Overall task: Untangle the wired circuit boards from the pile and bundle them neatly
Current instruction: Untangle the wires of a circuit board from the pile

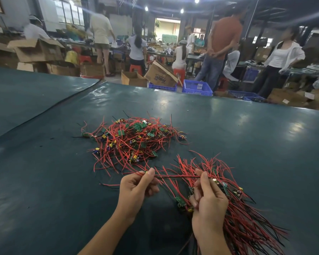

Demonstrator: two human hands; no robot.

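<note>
Holding one wired board stretched between two hands above a dark green tabletop (44,172).
The left hand (138,184) pinches one end of a single wired board (173,176) between thumb and forefinger. Its red and black leads run across to the right hand (208,199), whose fingers curl round a bundle (247,227) of boards, the wires fanning toward the near right corner. The tangled pile (133,140) lies mid-tabletop, just beyond both hands.

A tilted cardboard box (160,75) reads "Tempo" (printed upside down).
</note>
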